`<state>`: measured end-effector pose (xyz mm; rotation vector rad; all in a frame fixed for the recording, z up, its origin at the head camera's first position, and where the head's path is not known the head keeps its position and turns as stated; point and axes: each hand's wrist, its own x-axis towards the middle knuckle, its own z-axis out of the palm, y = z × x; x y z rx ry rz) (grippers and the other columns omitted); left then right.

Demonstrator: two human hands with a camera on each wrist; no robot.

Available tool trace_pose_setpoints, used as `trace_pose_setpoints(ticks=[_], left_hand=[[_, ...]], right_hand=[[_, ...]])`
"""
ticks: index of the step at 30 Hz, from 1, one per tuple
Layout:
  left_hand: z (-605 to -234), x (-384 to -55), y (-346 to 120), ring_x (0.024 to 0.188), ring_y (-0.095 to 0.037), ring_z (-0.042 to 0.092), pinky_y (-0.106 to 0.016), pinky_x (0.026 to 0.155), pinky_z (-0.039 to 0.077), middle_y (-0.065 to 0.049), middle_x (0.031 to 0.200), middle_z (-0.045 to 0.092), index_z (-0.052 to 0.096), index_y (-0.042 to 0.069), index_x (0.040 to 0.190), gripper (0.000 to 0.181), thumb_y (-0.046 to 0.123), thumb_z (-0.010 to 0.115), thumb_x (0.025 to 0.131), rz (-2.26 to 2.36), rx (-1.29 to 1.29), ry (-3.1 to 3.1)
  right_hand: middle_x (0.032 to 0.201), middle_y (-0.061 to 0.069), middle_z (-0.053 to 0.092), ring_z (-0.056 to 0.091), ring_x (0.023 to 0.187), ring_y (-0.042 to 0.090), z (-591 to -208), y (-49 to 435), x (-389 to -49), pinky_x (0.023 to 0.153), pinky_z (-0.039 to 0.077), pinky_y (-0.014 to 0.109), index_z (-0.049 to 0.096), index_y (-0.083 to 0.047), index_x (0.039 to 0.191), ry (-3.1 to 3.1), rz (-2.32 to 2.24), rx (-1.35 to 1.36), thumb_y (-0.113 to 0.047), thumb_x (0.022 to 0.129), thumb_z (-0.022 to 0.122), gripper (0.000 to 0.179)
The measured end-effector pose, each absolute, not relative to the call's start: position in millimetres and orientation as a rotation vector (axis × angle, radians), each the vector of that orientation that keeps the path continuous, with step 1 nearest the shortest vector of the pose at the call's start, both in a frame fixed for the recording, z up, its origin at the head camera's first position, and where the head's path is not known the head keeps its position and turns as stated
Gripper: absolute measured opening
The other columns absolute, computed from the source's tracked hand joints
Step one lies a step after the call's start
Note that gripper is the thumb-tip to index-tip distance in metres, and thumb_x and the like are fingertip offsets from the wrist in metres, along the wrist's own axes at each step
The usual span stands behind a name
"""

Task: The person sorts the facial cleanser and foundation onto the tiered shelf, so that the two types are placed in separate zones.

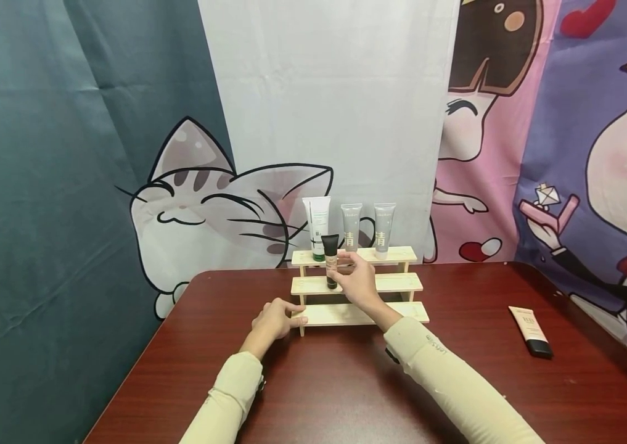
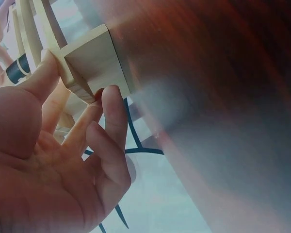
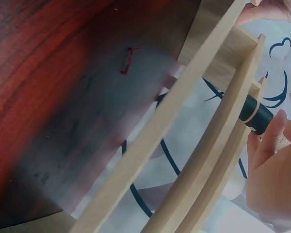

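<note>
A three-tier wooden display stand [image 1: 335, 315] is on the table. My left hand [image 1: 274, 319] grips the left end of its lowest tier; in the left wrist view, the thumb lies on the board and fingers reach beneath. At the left of the middle tier, my right hand [image 1: 359, 282] pinches a small black-and-beige cosmetic tube [image 1: 330, 245] between thumb and fingers. The tube is upright, its black cap [image 3: 256, 114] at or just above the board; contact is unclear. Behind it, a white tube with a green cap [image 1: 319, 223] and two grey tubes [image 1: 351, 223] [image 1: 384, 225] occupy the top tier.
On the right of the reddish-brown table [image 1: 324, 394], a beige tube with a black cap [image 1: 531, 333] lies flat. A cartoon-printed cloth backdrop [image 1: 341, 92] hangs behind the table's far edge.
</note>
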<state>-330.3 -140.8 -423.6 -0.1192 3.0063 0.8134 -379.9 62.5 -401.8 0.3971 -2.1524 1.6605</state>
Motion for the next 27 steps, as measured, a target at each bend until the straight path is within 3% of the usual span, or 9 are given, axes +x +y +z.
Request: trace_pose_setpoints(ticks=[8, 18, 27], left_hand=[[-424.5, -329.8, -141.3, 0.112, -0.033, 0.062, -0.050, 0.076, 0.048, -0.007, 0.129, 0.065, 0.074, 0.041, 0.115, 0.037, 0.046, 0.079, 0.078, 0.824, -0.117, 3.004], [-423.2, -329.3, -140.0, 0.112, -0.034, 0.062, -0.050, 0.076, 0.048, -0.008, 0.131, 0.064, 0.074, 0.042, 0.115, 0.036, 0.046, 0.079, 0.079, 0.816, -0.131, 2.998], [-422.3, -329.7, -140.7, 0.115, -0.034, 0.061, -0.052, 0.080, 0.048, -0.007, 0.131, 0.064, 0.074, 0.041, 0.115, 0.035, 0.046, 0.079, 0.080, 0.822, -0.123, 2.997]], right_hand=[[0.104, 0.012, 0.070, 0.071, 0.091, 0.028, -412.1, 66.4, -380.4, 0.050, 0.056, 0.033, 0.067, -0.005, 0.110, -2.216, 1.648, 0.377, -0.007, 0.081, 0.081, 0.032], [0.103, 0.010, 0.070, 0.071, 0.085, 0.026, -412.9, 66.0, -378.8, 0.044, 0.054, 0.034, 0.067, -0.007, 0.108, -2.219, 1.616, 0.359, -0.008, 0.080, 0.083, 0.033], [0.103, 0.010, 0.071, 0.070, 0.087, 0.025, -414.6, 73.4, -378.2, 0.051, 0.056, 0.033, 0.067, -0.005, 0.111, -2.258, 1.627, 0.360, -0.005, 0.079, 0.083, 0.036]])
